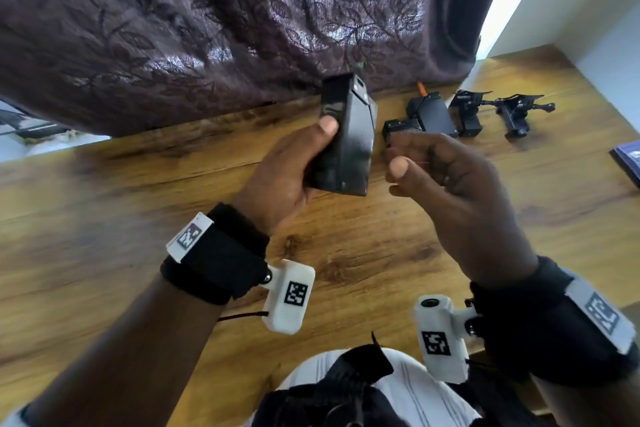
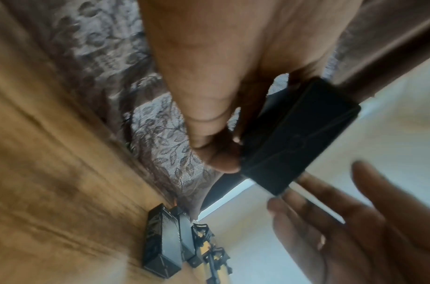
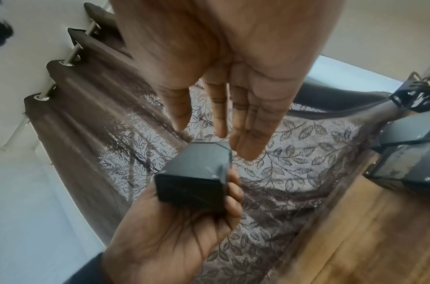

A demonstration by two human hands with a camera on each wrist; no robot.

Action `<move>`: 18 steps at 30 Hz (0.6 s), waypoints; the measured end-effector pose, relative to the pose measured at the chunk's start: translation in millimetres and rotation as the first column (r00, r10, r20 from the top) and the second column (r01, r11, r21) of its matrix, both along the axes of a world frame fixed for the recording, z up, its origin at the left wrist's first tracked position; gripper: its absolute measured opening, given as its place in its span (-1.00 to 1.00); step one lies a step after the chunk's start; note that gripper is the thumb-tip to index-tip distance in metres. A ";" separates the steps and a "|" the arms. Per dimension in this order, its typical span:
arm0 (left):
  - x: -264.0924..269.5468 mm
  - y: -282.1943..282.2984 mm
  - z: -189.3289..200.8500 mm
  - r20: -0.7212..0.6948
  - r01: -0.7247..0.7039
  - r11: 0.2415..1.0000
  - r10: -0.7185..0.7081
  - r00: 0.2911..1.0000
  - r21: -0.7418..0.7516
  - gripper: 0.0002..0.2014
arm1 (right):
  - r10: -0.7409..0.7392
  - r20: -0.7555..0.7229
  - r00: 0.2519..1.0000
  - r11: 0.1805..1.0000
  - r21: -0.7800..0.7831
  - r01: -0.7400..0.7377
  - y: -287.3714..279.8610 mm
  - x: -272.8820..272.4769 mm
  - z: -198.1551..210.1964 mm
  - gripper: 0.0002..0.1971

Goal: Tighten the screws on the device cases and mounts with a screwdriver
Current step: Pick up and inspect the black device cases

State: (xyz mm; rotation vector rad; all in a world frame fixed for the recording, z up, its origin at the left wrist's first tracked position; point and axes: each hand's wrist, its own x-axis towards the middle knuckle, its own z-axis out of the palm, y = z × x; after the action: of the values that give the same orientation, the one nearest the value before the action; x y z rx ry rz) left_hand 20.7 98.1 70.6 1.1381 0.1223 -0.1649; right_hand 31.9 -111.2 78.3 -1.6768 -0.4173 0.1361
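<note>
Here the black device case (image 1: 346, 135) is sitting up in the air above the wooden table (image 1: 121, 218), gripped by the left hand (image 1: 287, 170): the thumb is pressing on one broad face and the fingers are curling round the far side, which the right wrist view shows plainly (image 3: 194, 178). The case is standing roughly on end, tilted a little, with the patterned curtain (image 1: 207, 10) hanging behind it.

Just beside the case, the right hand (image 1: 446, 184) is hovering with nothing in it, its fingers loosely extended and slightly apart; their tips are sitting close to the case's upper corner, and whether they are touching it cannot be told.

Further back on the table, near the curtain's hem, two more black cases (image 1: 422, 120) are lying side by side and touching. To their right, black mounts (image 1: 491, 114) with knobs and arms are resting on the wood. An orange tip (image 1: 421, 87) is poking up behind the cases. A dark blue object (image 1: 628, 159) is lying at the table's right edge.
</note>
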 end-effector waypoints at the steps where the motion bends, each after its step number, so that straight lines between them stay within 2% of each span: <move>1: 0.8 -6.1 -1.0 0.012 -0.019 0.983 0.017 1.000 0.181 -0.66 | 0.029 -0.061 0.998 1.000 0.005 -0.029 5.2 1.1 0.1 -0.59; 2: 2.0 -12.8 -3.0 0.029 -0.025 0.923 0.015 0.999 0.383 -0.62 | 0.063 -0.144 0.988 0.998 0.003 -0.063 9.8 1.2 0.4 -0.59; 3: 3.4 -18.6 -6.6 0.044 -0.021 0.814 -0.006 0.999 0.580 -0.54 | 0.089 -0.242 0.966 0.996 0.006 -0.091 14.7 1.5 -0.5 -0.62; 4: 4.2 -22.9 -10.8 0.041 -0.016 0.673 -0.021 0.999 0.740 -0.44 | 0.103 -0.340 0.935 0.995 0.019 -0.103 18.7 1.4 -2.4 -0.65; 5: 4.7 -25.9 -16.5 0.029 -0.010 0.553 -0.026 0.999 0.833 -0.33 | 0.095 -0.424 0.901 0.995 0.034 -0.089 20.3 0.6 -6.8 -0.67; 6: 5.0 -28.4 -19.1 0.007 0.010 0.489 -0.033 0.999 0.872 -0.27 | 0.078 -0.483 0.872 0.997 0.047 -0.063 20.8 1.1 -11.6 -0.67; 7: 4.8 -29.3 -23.3 -0.009 0.031 0.475 -0.049 0.999 0.879 -0.26 | 0.053 -0.524 0.850 0.998 0.055 -0.028 19.3 1.7 -17.8 -0.67; 8: 4.5 -29.1 -25.6 -0.010 0.038 0.491 -0.060 0.998 0.870 -0.32 | 0.036 -0.555 0.831 0.998 0.068 0.001 16.2 3.6 -23.1 -0.67; 10: 2.0 -25.8 -27.9 -0.018 0.048 0.600 -0.055 0.998 0.798 -0.55 | 0.050 -0.608 0.792 0.994 0.109 0.021 6.9 7.9 -34.9 -0.73; 13: 2.0 -16.9 -35.0 -0.075 0.097 0.746 -0.063 0.995 0.659 -0.71 | 0.145 -0.638 0.756 0.983 0.177 -0.040 -5.9 13.4 -50.2 -0.56; 15: 3.4 -12.8 -41.4 -0.110 0.150 0.774 -0.104 0.988 0.615 -0.82 | 0.195 -0.642 0.741 0.976 0.205 -0.079 -7.7 14.8 -55.6 -0.48; 18: 7.0 -10.6 -53.3 -0.146 0.197 0.765 -0.135 0.980 0.613 -0.84 | 0.203 -0.680 0.704 0.975 0.205 -0.083 -6.2 14.4 -63.3 -0.52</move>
State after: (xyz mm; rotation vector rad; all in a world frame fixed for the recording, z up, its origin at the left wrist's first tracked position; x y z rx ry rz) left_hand 27.7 87.5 17.3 1.8171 0.1659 -0.3555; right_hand 46.3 -117.5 14.9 -1.3041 0.0284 0.8149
